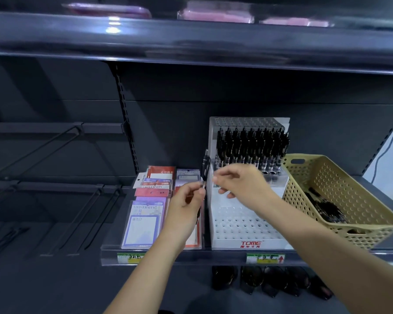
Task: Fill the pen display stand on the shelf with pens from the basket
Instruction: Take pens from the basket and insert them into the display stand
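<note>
My left hand pinches a black pen by its lower end, long axis upright, just left of the white pen display stand. My right hand hovers over the stand's empty front holes, fingers loosely curled, grasping nothing visible. The tan basket sits beside the stand on the dark shelf.

The white stand is showing rows of holes and red lettering; the perforated basket is looking tan, the pens black.
</note>
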`<action>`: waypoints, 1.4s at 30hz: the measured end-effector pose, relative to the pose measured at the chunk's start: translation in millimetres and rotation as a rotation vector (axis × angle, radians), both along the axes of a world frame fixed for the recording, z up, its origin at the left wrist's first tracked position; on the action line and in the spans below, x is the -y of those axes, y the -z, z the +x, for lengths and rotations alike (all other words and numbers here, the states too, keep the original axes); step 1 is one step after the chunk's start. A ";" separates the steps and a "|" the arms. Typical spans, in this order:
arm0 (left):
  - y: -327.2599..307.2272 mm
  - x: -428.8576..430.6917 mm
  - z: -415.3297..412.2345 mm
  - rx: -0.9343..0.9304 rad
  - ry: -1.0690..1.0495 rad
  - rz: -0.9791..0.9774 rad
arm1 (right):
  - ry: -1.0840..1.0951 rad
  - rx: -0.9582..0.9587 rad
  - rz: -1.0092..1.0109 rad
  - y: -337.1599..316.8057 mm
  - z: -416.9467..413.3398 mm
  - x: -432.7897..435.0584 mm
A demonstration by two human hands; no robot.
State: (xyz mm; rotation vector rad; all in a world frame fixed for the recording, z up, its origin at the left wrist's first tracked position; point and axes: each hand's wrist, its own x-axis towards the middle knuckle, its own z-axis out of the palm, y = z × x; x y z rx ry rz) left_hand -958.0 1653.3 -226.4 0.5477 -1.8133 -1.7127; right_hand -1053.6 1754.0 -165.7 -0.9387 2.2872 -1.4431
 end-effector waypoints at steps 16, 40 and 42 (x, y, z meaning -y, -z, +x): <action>11.8 -5.1 3.6 0.091 -0.019 -0.135 | 0.195 -0.127 -0.122 -29.2 -27.5 -25.0; 12.7 3.0 13.8 0.109 0.019 -0.082 | 0.208 -0.398 0.144 -22.0 -50.6 5.8; 12.9 3.0 14.9 0.106 0.021 -0.092 | 0.217 -0.366 0.153 -16.4 -52.7 5.8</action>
